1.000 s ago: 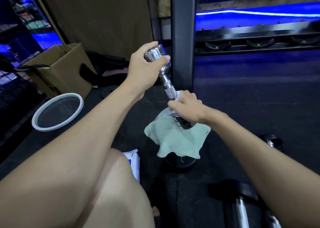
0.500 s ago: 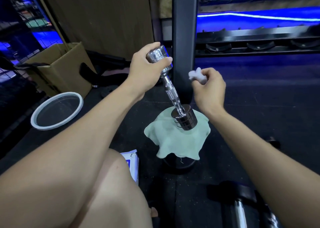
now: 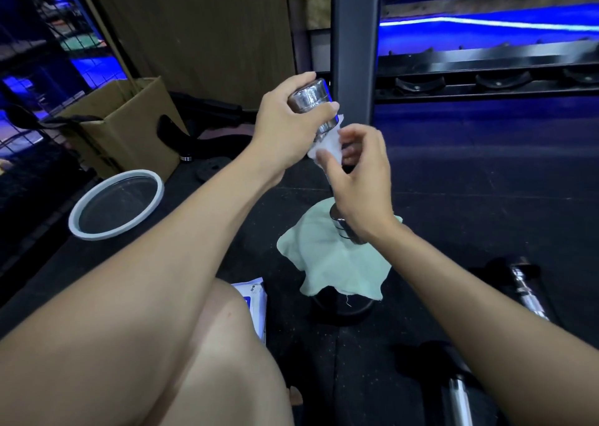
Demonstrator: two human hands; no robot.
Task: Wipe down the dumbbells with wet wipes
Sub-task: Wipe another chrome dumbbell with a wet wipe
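A chrome dumbbell (image 3: 312, 98) stands tilted, its lower head (image 3: 343, 227) resting on a pale green cloth (image 3: 327, 263) draped over a dark weight. My left hand (image 3: 288, 127) grips the upper head. My right hand (image 3: 359, 179) pinches a white wet wipe (image 3: 327, 145) against the top of the handle, just under the upper head. The handle is mostly hidden behind my right hand. A blue and white wet-wipe pack (image 3: 254, 305) lies on the floor by my knee.
A white-rimmed round lid (image 3: 116, 208) and a cardboard box (image 3: 123, 124) sit to the left. A black rack post (image 3: 355, 46) rises behind the dumbbell. Two more dumbbells (image 3: 528, 292) (image 3: 457, 396) lie on the black rubber floor at lower right.
My right hand lifted off the lower handle with the wipe, swung out to the right, then came back in against the top of the handle. My left hand stayed on the upper head.
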